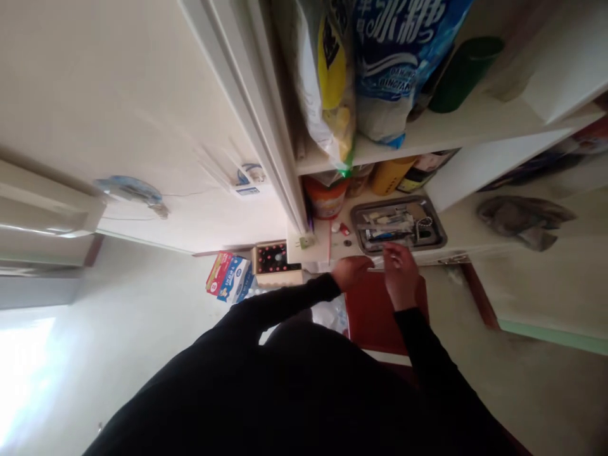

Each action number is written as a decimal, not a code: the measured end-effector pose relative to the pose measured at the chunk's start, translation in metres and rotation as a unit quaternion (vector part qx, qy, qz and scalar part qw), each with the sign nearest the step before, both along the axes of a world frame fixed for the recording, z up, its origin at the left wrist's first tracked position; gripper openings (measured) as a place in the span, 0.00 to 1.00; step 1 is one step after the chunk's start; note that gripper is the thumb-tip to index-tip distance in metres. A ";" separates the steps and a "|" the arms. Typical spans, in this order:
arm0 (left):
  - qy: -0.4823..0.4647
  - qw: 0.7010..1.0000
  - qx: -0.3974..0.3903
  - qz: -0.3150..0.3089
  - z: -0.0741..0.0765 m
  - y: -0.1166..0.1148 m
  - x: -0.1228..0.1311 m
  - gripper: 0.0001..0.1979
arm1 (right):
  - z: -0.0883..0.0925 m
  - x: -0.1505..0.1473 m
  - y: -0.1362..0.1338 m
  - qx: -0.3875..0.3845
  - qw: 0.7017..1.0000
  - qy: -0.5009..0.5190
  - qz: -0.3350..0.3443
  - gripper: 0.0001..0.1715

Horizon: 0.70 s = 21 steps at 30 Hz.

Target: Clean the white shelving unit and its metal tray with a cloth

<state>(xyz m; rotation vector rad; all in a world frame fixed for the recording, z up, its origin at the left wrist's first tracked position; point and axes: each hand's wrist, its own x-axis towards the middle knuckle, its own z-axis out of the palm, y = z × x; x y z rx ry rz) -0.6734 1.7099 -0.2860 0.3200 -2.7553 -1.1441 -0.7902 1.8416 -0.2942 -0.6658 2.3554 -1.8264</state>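
Note:
My left hand is closed, its fingertips pointing right, just in front of the shelf edge. My right hand is raised beside it with the fingers bent together at the near rim of a metal tray. Between the two hands shows a small pale, see-through thing, too blurred to name; the fingers seem to pinch it. Several small packets and slim items lie in the tray, along with a beaded string.
Left of the tray stand an orange tub and a small red-and-white item. Bags, one a blue sugar bag, and a green cylinder occupy the upper shelf. A grey cloth lies right. Below are a red surface and boxes.

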 end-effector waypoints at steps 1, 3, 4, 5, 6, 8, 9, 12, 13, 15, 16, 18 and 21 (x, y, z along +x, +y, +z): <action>-0.012 1.000 0.008 0.016 -0.006 -0.001 0.019 0.17 | -0.006 0.011 -0.004 0.006 1.000 -0.009 0.028 0.23; -0.030 0.998 0.010 0.061 -0.017 -0.008 0.050 0.19 | -0.015 0.028 -0.016 0.022 0.997 -0.001 0.078 0.25; -0.032 0.996 0.007 0.087 -0.022 -0.013 0.062 0.19 | -0.018 0.033 -0.022 0.036 0.994 0.014 0.098 0.26; -0.029 0.993 0.003 0.112 -0.025 -0.018 0.070 0.19 | -0.019 0.036 -0.029 0.057 0.991 0.032 0.115 0.27; -0.022 0.991 -0.001 0.136 -0.028 -0.024 0.077 0.18 | -0.019 0.036 -0.036 0.085 0.986 0.052 0.130 0.27; -0.002 0.986 -0.007 0.168 -0.033 -0.037 0.083 0.16 | -0.016 0.030 -0.051 0.158 0.971 0.090 0.154 0.28; 0.011 0.984 -0.008 0.179 -0.035 -0.042 0.083 0.15 | -0.013 0.025 -0.057 0.194 0.962 0.109 0.158 0.28; 0.066 0.979 -0.007 0.190 -0.041 -0.054 0.078 0.14 | 0.001 0.005 -0.077 0.266 0.936 0.176 0.149 0.24; 0.087 0.978 -0.004 0.190 -0.043 -0.056 0.075 0.14 | 0.006 -0.002 -0.085 0.279 0.928 0.199 0.146 0.23; 0.121 0.975 0.004 0.186 -0.047 -0.059 0.070 0.12 | 0.017 -0.014 -0.100 0.308 0.910 0.235 0.148 0.22; 0.130 0.974 0.007 0.185 -0.049 -0.059 0.067 0.12 | 0.022 -0.018 -0.107 0.328 0.899 0.247 0.151 0.21; 0.135 0.973 0.013 0.186 -0.053 -0.060 0.062 0.12 | 0.030 -0.023 -0.121 0.377 0.874 0.262 0.159 0.20; 0.127 0.972 0.020 0.195 -0.055 -0.063 0.057 0.12 | 0.035 -0.024 -0.133 0.432 0.837 0.279 0.188 0.16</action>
